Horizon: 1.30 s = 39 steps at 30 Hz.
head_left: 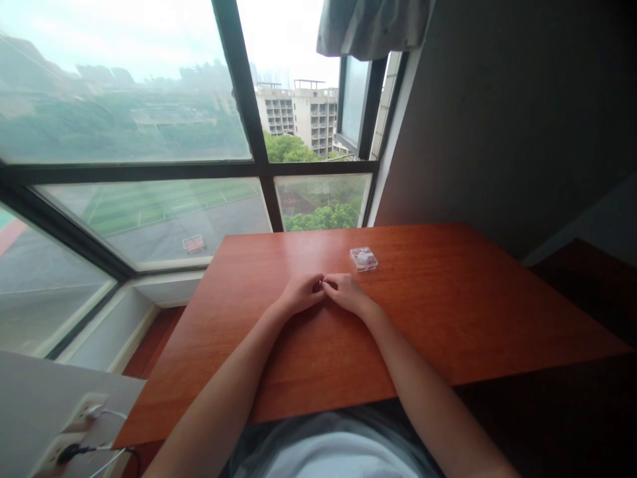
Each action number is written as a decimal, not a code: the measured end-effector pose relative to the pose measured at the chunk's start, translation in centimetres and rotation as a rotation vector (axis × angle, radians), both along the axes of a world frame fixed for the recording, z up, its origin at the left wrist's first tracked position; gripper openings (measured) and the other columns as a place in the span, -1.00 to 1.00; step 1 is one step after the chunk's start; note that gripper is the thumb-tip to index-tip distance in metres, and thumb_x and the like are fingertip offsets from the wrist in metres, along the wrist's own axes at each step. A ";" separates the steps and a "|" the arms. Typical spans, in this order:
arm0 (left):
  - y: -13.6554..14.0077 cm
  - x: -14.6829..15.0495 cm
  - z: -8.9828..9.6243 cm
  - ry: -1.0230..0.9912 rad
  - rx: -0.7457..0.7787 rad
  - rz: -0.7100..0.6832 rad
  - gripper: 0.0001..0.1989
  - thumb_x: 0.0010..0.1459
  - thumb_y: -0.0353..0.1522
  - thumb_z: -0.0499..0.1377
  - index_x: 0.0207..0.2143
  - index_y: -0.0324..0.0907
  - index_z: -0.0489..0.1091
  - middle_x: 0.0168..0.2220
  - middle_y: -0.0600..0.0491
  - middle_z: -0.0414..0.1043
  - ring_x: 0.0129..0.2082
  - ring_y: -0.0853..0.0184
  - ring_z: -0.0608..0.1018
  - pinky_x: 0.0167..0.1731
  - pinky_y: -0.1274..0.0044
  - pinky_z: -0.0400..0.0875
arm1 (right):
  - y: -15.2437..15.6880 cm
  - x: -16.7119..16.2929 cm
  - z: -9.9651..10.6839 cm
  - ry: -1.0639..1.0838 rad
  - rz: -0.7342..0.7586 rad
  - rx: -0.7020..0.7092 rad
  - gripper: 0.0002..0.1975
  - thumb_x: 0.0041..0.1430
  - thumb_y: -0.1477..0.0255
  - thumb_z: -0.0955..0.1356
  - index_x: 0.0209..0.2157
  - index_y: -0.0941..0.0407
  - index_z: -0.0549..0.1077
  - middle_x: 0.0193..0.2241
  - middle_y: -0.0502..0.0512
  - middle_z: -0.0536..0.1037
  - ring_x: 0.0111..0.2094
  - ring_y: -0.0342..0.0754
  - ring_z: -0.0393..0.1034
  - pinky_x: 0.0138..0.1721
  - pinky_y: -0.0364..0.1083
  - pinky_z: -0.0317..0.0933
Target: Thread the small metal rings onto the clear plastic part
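My left hand and my right hand meet over the middle of the brown wooden table, fingertips touching or nearly so. Both have their fingers curled in and closed. Whatever may be pinched between them is too small or too hidden to name. Just beyond my right hand lies a small clear plastic box, with something pale and indistinct inside. Neither hand touches the box.
Behind the table are large windows with dark frames, one pane swung outward. A grey curtain hangs above. A dark wall rises at the right. Plugs and cords sit in wall sockets at the lower left.
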<state>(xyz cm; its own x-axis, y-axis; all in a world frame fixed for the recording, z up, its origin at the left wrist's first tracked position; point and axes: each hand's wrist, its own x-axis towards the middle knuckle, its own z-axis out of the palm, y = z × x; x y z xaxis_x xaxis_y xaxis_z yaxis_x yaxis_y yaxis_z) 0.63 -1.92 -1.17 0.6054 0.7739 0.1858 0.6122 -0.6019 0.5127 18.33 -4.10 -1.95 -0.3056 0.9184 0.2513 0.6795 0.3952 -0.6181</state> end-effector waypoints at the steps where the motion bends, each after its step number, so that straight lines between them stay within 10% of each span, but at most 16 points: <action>1: 0.0 0.0 0.0 0.002 -0.002 0.001 -0.85 0.14 -0.31 0.11 -0.34 -0.20 0.41 -0.46 0.13 0.44 -0.49 0.44 0.38 -0.48 0.60 0.13 | 0.0 0.0 -0.1 -0.008 -0.004 0.004 -0.77 0.24 0.39 0.27 -0.30 0.06 0.59 -0.38 0.04 0.61 -0.38 -0.09 0.41 -0.33 -0.17 0.16; 8: -0.2 0.0 0.2 -0.013 -0.017 0.015 -0.80 0.19 -0.26 0.10 -0.30 -0.18 0.44 -0.43 0.11 0.47 -0.49 0.43 0.41 -0.46 0.60 0.18 | 0.3 0.3 -0.1 -0.027 -0.065 0.078 -0.80 0.23 0.40 0.28 -0.36 0.06 0.55 -0.34 0.08 0.60 -0.30 -0.05 0.42 -0.24 -0.14 0.19; 14: -0.4 0.0 0.9 0.022 -0.075 0.011 -0.78 0.19 -0.25 0.11 -0.23 -0.14 0.48 -0.50 0.13 0.45 -0.53 0.43 0.39 -0.48 0.61 0.16 | 1.5 3.3 0.2 0.050 -0.521 0.355 -0.83 0.23 0.43 0.26 -0.28 0.10 0.49 -0.18 0.21 0.53 -0.09 0.08 0.34 0.03 0.00 0.15; 19: -0.3 0.0 0.9 0.020 -0.071 0.014 -0.79 0.19 -0.26 0.11 -0.22 -0.14 0.48 -0.49 0.13 0.46 -0.52 0.43 0.40 -0.47 0.60 0.17 | 2.4 4.9 -1.7 -0.025 -0.706 0.299 -0.82 0.10 0.34 0.38 -0.27 0.12 0.42 0.07 0.35 0.35 0.06 0.18 0.22 0.09 0.06 0.12; 29: -0.3 0.0 0.7 0.019 -0.068 0.010 -0.79 0.18 -0.29 0.10 -0.22 -0.14 0.48 -0.48 0.12 0.46 -0.52 0.43 0.40 -0.47 0.60 0.19 | 2.5 5.3 -2.4 -0.031 -0.714 0.209 -0.90 0.03 0.39 0.37 -0.44 0.07 0.34 -0.22 0.18 0.43 -0.17 0.06 0.30 -0.08 -0.01 0.19; 39: 0.7 -0.2 -1.2 -0.179 0.130 0.172 -0.58 0.12 -0.39 0.16 0.06 -0.16 0.31 -0.03 -0.10 0.38 -0.13 0.24 0.50 -0.09 0.42 0.42 | 1.5 1.2 -1.3 0.129 -0.284 0.213 -0.77 0.03 0.30 0.44 -0.48 0.06 0.32 -0.12 0.13 0.48 -0.14 0.00 0.37 -0.06 -0.07 0.23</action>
